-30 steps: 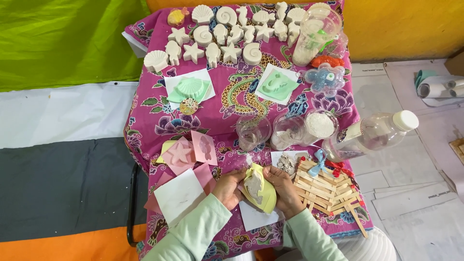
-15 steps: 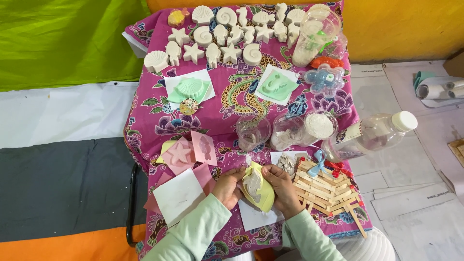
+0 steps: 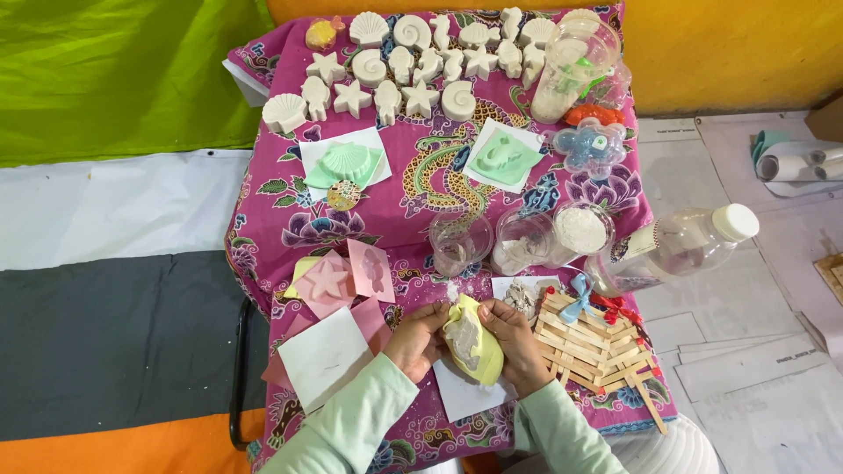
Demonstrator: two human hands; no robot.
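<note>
Head view shows both hands, left hand [image 3: 414, 338] and right hand [image 3: 515, 342], gripping the yellow mould [image 3: 474, 351] over the white paper sheet [image 3: 465, 397] at the table's near edge, hardly shifted from half a second before.

2 hands are holding a soft yellow mold [image 3: 474, 347] with gray stuff inside it. The left hand [image 3: 417, 338] is gripping one side and the right hand [image 3: 514, 342] is gripping the other. Craft sticks [image 3: 597, 342] are lying just beside the right hand on a pink flowery cloth [image 3: 413, 175]. White shell and star shapes [image 3: 413, 66] are sitting at the far end.
</note>
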